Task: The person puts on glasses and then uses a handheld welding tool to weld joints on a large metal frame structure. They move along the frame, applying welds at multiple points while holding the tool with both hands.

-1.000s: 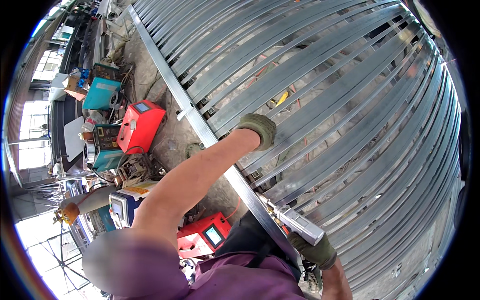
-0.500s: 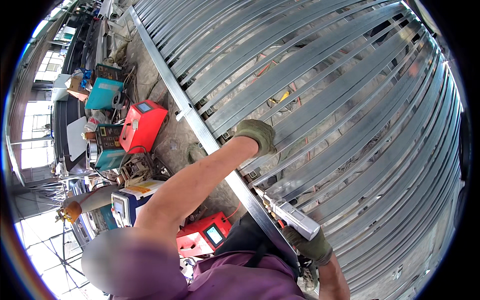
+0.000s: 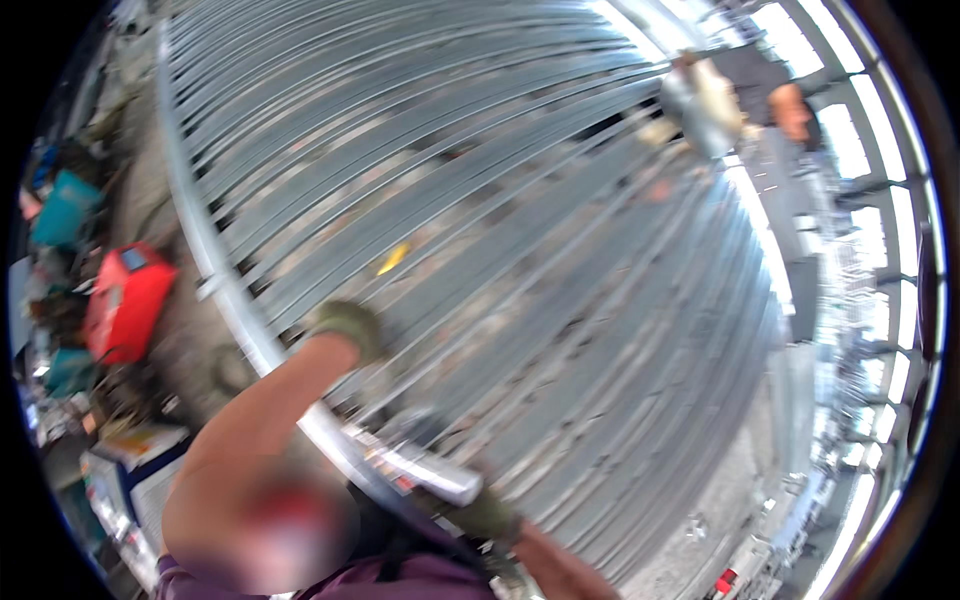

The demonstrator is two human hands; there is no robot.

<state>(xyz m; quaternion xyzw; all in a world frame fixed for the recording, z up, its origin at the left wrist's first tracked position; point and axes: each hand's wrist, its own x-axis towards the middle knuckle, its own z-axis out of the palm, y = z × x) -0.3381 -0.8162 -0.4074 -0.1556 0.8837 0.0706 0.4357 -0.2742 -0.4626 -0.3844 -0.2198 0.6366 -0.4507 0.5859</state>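
A large frame of long, silvery metal slats (image 3: 540,235) lies before me, joined to a metal edge bar (image 3: 237,318). My left hand (image 3: 348,330), in a dark green glove, rests at the near end of a slat, close to that bar. Its fingers look curled round the slat, though blur and the glove hide most of them. Lower down, my right hand (image 3: 480,515), gloved too, is closed on a silver welding gun (image 3: 430,472). The gun's front end points up and left toward the bar; its tip is smeared by motion.
A red machine (image 3: 130,303) and teal boxes (image 3: 68,208) stand on the floor at left. Through the slats shows a yellow object (image 3: 394,258). Beyond the frame's far end is another person (image 3: 745,85) in dark clothing, blurred. Bright windows (image 3: 850,140) line the right.
The view has swung to the right, so the frame and both hands sit farther left and the other person has come into sight. Both hands keep much the same pose on the frame.
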